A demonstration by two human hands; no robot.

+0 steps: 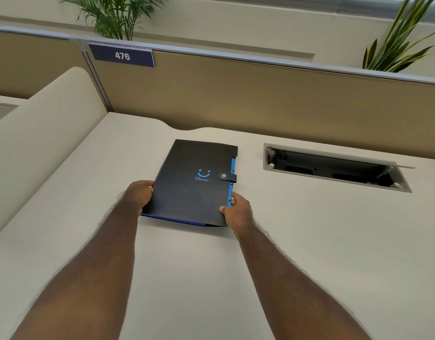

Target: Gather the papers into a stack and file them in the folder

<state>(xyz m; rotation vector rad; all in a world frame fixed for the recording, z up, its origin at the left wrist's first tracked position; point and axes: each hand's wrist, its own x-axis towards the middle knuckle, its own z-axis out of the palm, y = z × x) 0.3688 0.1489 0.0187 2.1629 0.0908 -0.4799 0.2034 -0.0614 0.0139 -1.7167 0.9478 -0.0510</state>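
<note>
A black folder [192,182] with a blue smile print and blue inner edges lies flat on the pale desk [309,241]. Its flap is closed by a snap strap [227,176] on the right side. My left hand [139,195] grips the folder's near left edge. My right hand [237,209] grips its near right corner, thumb on the cover. No loose papers are in view.
An open cable well [334,168] is sunk into the desk to the right of the folder. A tan partition [260,94] with a "476" sign [122,55] stands behind the desk. A rounded cream divider [39,123] runs along the left. Plants rise behind the partition.
</note>
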